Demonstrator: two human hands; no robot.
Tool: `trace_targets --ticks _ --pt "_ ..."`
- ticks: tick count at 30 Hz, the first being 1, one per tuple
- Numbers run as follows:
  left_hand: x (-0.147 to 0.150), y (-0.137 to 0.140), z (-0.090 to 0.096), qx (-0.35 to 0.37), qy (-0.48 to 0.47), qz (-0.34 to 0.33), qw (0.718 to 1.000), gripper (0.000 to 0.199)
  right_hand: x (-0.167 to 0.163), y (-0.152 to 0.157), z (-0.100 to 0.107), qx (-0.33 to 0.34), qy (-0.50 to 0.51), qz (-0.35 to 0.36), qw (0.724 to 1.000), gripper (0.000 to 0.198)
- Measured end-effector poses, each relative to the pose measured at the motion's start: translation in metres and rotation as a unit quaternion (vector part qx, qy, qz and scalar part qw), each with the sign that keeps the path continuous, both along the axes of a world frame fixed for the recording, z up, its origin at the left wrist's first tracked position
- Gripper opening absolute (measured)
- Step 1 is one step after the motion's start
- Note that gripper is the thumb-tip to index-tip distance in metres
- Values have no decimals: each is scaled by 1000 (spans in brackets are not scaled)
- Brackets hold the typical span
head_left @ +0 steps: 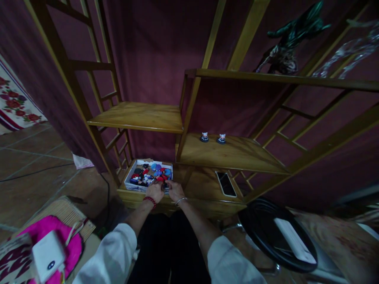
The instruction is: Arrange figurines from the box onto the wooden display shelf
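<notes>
A shallow white cardboard box (128,184) stands on the low left shelf, filled with several small figurines (148,173) in red, blue, black and white. My left hand (155,191), with a red bead bracelet at the wrist, is at the box's front right corner, its fingers bent and closed. Close beside it is my right hand (176,191), wearing a thin silver bracelet, fingers pinched inward. Between the fingertips shows something small and dark; its kind is hidden. On the middle shelf (233,156) two small white-and-dark figurines (204,137) stand upright, apart from each other.
A phone (226,184) with a white edge lies on the low shelf to the right. Higher up stands a dark green statue (284,51). A black round stool (251,221) is at right; a white device (49,254) rests on a pink cloth at left. A cable crosses the floor.
</notes>
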State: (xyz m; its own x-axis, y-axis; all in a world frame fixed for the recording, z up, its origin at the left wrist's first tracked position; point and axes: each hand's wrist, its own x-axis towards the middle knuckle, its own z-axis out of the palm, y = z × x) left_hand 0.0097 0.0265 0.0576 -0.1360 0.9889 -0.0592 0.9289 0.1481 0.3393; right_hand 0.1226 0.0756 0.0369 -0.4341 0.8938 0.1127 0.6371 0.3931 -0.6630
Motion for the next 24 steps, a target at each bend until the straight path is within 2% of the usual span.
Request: trace_targets --ticks 4,9,14,20,24 --pt "-19 6 -7 -66 -1 15 998 31 2 6 -8 11 -14 16 1000 39" --pt "-40 17 -12 -115 -19 6 993 32 3 11 -16 18 -25 37 999 39" --pt "-51 29 -15 -131 -39 -14 991 34 2 15 -19 17 -61 72 995 38" --pt "-56 40 -21 -132 -35 2 991 35 2 17 -12 26 -106 119 987 32" --pt "-60 44 -26 -128 -31 2 991 32 1 23 -14 21 -102 109 989 33"
